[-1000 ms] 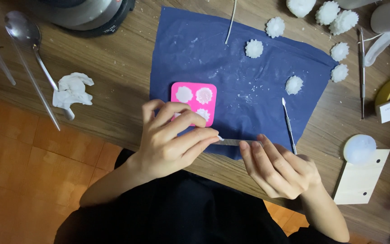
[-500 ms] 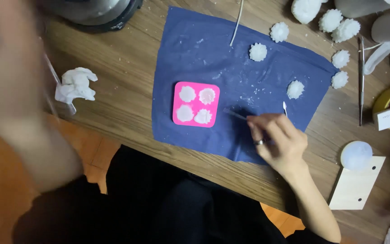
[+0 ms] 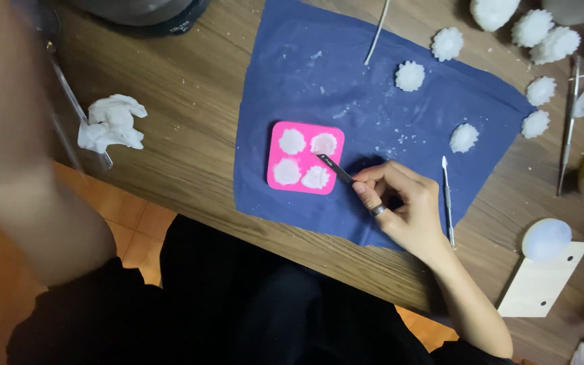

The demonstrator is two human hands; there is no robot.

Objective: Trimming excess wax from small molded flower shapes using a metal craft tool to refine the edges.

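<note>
Just past my right fingertips, the pink four-cup mould (image 3: pixel 305 157) is lying flat on the blue cloth (image 3: pixel 319 81), each of its cups filled with white, set material. I am pinching a thin metal tool (image 3: pixel 336 169) in my right hand (image 3: pixel 400 206), thumb and forefinger closed tight on its handle while the other fingers are curling loosely under, and its tip is resting at the edge of the upper right cup; I judge the low, slanted grip is letting me work the point in at the rim without gouging the piece. The mould is sitting close to my body so that I am barely reaching. To the right of that hand a second slim tool (image 3: pixel 447 196) is lying on the cloth, parked within easy reach. Farther out, beyond my knuckles, white flower-shaped pieces (image 3: pixel 464 137) are sitting spaced apart on and off the cloth, seemingly kept clear of one another so that they are not knocking together. The cloth is catching white crumbs, which seems to be why it is covering the wooden table (image 3: pixel 190 122). My left hand (image 3: pixel 15 135) is lifted up close to the camera, a blurred shape at the left edge, and I cannot tell how far open it is or whether it is holding anything. Beyond it a crumpled white tissue (image 3: pixel 111 122) is lying on the bare wood.
</note>
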